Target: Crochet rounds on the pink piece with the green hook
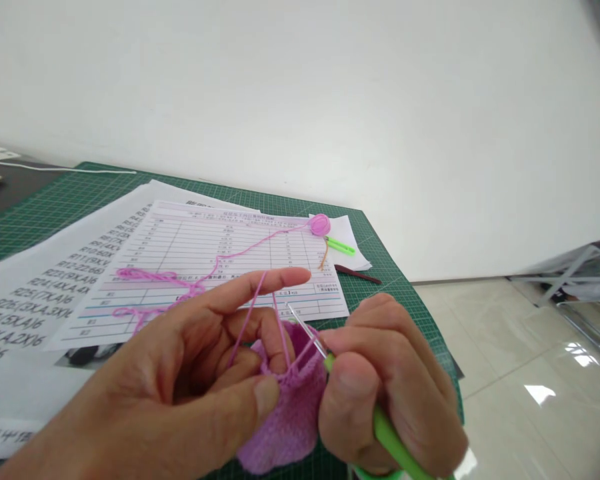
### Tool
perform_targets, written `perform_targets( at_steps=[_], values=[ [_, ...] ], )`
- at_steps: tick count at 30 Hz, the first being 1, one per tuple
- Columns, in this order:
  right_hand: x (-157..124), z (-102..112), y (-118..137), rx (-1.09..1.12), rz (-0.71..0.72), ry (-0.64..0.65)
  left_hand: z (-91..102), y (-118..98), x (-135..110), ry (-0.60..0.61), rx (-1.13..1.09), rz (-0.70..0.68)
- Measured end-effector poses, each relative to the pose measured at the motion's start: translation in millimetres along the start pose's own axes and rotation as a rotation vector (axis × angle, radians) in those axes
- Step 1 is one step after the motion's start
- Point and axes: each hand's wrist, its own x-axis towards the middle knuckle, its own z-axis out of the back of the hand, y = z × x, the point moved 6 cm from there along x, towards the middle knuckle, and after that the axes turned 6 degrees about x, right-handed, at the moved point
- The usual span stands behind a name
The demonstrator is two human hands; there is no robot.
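Note:
My left hand (180,387) pinches a purple crocheted piece (290,413) between thumb and middle fingers. Its index finger is stretched out with pink yarn (253,303) looped over it. In my right hand (395,380) is a green-handled crochet hook (380,427); the metal tip pokes up through the top edge of the piece. The yarn trails across the papers to a small pink yarn ball (320,225) at the far side of the table.
Printed sheets (205,260) lie on a green cutting mat (55,200). By the yarn ball are a green snipper (340,246) on a white paper and a dark stick (357,273). The table edge drops to a tiled floor (530,373) at right.

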Motion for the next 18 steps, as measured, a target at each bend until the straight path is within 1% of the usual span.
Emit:
perform_targets(
  at_steps=[4,7,9,11,13,15,17,18],
  values=[
    [1.7,-6.0,-5.7,0.174,-0.076,-0.005,2.9,0.7,-3.4,-0.053,0.022,-0.05],
    [3.9,-12.4,-8.3,0.286,-0.162,0.045,5.6,-0.1,-9.2,-0.113,0.093,-0.091],
    [5.6,-15.4,-8.1,0.3,-0.186,0.076,5.1,-5.9,-12.7,-0.157,0.184,-0.127],
    [7.3,-16.9,-5.8,0.272,-0.159,0.09,3.7,-13.0,-14.7,-0.2,0.295,-0.156],
    [7.7,-17.8,-3.0,0.235,-0.11,0.099,3.3,-17.7,-15.2,-0.232,0.36,-0.191],
    [6.2,-16.1,-1.0,0.228,-0.058,0.073,4.6,-18.4,-14.5,-0.243,0.353,-0.243],
    [3.2,-12.9,-0.7,0.231,-0.026,0.036,7.2,-14.3,-13.0,-0.246,0.345,-0.254],
    [1.4,-12.7,-0.2,0.202,-0.005,0.046,8.0,-11.4,-11.8,-0.236,0.333,-0.244]
  ],
)
